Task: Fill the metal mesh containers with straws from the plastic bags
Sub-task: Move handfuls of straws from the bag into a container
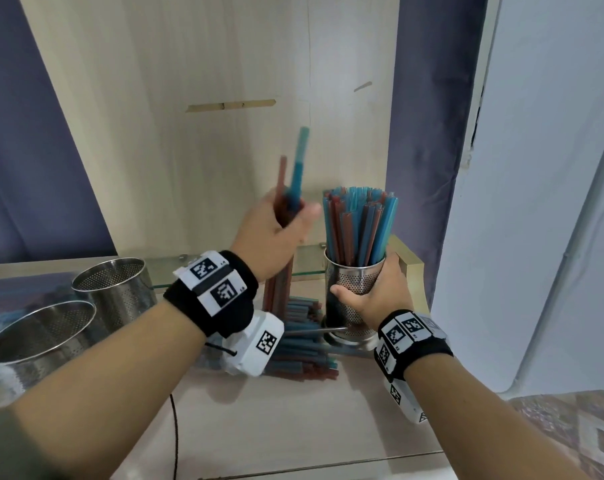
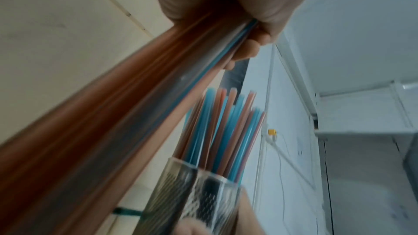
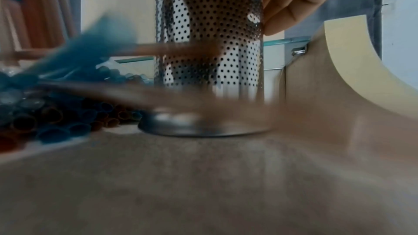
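My left hand (image 1: 283,223) grips a bunch of red and blue straws (image 1: 293,181) upright, raised just left of the filled container; the left wrist view shows the same bunch (image 2: 140,96) running out of my fist (image 2: 226,3), blurred. My right hand (image 1: 373,292) holds the perforated metal container (image 1: 354,282), packed with blue and red straws (image 1: 357,226), which stands on the counter. In the right wrist view my fingers (image 3: 287,4) lie against the container's wall (image 3: 210,24). A plastic bag of straws (image 1: 300,344) lies flat on the counter between my wrists.
Two empty metal mesh containers (image 1: 118,289) (image 1: 40,337) stand at the left of the counter. A glass shelf (image 1: 307,261) and a wooden back panel (image 1: 207,81) rise behind. A black cable (image 1: 175,441) runs over the counter in front. A white door stands at the right.
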The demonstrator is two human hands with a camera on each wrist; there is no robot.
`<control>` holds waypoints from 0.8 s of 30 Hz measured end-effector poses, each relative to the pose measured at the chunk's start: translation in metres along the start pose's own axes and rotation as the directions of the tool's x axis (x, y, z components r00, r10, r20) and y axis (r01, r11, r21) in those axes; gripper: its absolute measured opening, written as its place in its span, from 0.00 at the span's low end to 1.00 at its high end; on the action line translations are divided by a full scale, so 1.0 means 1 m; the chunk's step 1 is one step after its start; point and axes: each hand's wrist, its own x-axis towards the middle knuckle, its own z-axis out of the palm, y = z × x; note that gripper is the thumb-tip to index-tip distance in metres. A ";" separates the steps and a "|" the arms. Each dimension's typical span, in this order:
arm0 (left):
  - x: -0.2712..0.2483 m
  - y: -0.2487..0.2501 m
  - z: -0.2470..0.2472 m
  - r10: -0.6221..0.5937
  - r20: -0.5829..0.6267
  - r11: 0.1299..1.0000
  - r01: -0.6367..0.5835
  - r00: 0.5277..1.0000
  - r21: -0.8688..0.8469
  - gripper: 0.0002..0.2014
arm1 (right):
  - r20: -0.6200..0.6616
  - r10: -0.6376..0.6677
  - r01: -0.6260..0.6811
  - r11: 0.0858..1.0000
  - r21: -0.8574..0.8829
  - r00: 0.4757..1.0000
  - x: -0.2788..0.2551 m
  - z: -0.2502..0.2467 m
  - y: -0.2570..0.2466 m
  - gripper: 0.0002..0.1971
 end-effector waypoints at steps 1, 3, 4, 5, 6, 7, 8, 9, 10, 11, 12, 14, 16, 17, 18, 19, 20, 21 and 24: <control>0.005 0.002 -0.003 -0.016 -0.067 0.998 0.012 0.998 -0.057 0.10 | 0.005 0.003 -0.003 1.000 -0.001 1.000 0.000 0.000 0.000 0.53; 0.013 0.004 -0.010 -0.059 -0.181 0.983 0.026 0.982 -0.181 0.12 | 0.012 0.006 -0.006 1.000 -0.009 1.000 0.000 0.000 0.000 0.56; 0.016 0.004 -0.013 -0.076 -0.227 0.972 0.022 0.971 -0.233 0.13 | 0.012 0.010 -0.009 1.000 -0.015 1.000 0.000 0.001 0.001 0.57; 0.019 0.003 -0.016 -0.092 -0.261 0.960 0.016 0.961 -0.279 0.13 | 0.013 0.010 -0.009 1.000 -0.018 1.000 0.000 0.001 0.002 0.57; 0.021 0.003 -0.019 -0.110 -0.287 0.948 0.013 0.952 -0.319 0.13 | 0.011 0.005 -0.005 1.000 -0.019 1.000 0.000 0.001 0.002 0.56; 0.024 0.002 -0.021 -0.126 -0.309 0.936 0.010 0.943 -0.351 0.12 | 0.005 0.000 0.000 1.000 -0.024 1.000 0.000 0.000 0.001 0.54; 0.026 0.002 -0.023 -0.139 -0.330 0.928 0.007 0.934 -0.371 0.13 | -0.001 -0.007 0.007 1.000 -0.027 1.000 0.000 0.000 0.001 0.52; 0.029 0.004 -0.026 -0.148 -0.350 0.922 0.002 0.925 -0.386 0.14 | -0.002 -0.007 0.007 1.000 -0.028 1.000 -0.001 -0.001 0.000 0.51; 0.033 0.006 -0.029 -0.156 -0.369 0.915 -0.007 0.916 -0.404 0.15 | 0.001 -0.005 0.005 1.000 -0.023 1.000 -0.001 -0.001 0.000 0.50; 0.038 0.009 -0.033 -0.163 -0.388 0.905 -0.019 0.907 -0.425 0.15 | 0.004 -0.003 0.003 1.000 -0.021 1.000 -0.001 -0.001 -0.001 0.51; 0.043 0.014 -0.036 -0.175 -0.408 0.893 -0.030 0.896 -0.449 0.15 | 0.005 -0.002 0.002 1.000 -0.019 1.000 -0.001 0.000 0.000 0.51; 0.055 0.023 -0.041 -0.212 -0.445 0.856 -0.055 0.870 -0.515 0.15 | 0.002 -0.001 0.001 1.000 -0.022 1.000 -0.001 0.001 0.001 0.53; 0.067 0.032 -0.046 -0.251 -0.468 0.820 -0.071 0.848 -0.569 0.17 | 0.001 0.003 -0.002 1.000 -0.019 1.000 0.000 0.001 0.001 0.52; 0.072 0.036 -0.047 -0.271 -0.474 0.803 -0.074 0.838 -0.591 0.18 | 0.001 0.005 -0.005 1.000 -0.020 1.000 0.000 0.000 0.001 0.53; 0.077 0.040 -0.049 -0.290 -0.475 0.787 -0.076 0.831 -0.613 0.19 | 0.002 0.008 -0.008 1.000 -0.020 1.000 0.000 0.000 0.001 0.54; 0.081 0.043 -0.050 -0.309 -0.475 0.771 -0.075 0.824 -0.632 0.19 | 0.008 0.014 -0.014 1.000 -0.018 1.000 0.001 0.000 0.002 0.56; 0.085 0.045 -0.050 -0.329 -0.473 0.759 -0.070 0.817 -0.648 0.20 | 0.018 0.023 -0.023 1.000 -0.014 1.000 0.001 0.001 0.003 0.57; 0.088 0.046 -0.049 -0.342 -0.471 0.749 -0.067 0.813 -0.659 0.20 | 0.025 0.032 -0.032 0.999 -0.010 0.999 0.002 0.002 0.004 0.59; 0.094 0.046 -0.037 -0.351 -0.469 0.750 -0.056 0.810 -0.659 0.20 | 0.028 0.054 -0.054 0.998 -0.017 0.998 0.002 0.004 0.006 0.64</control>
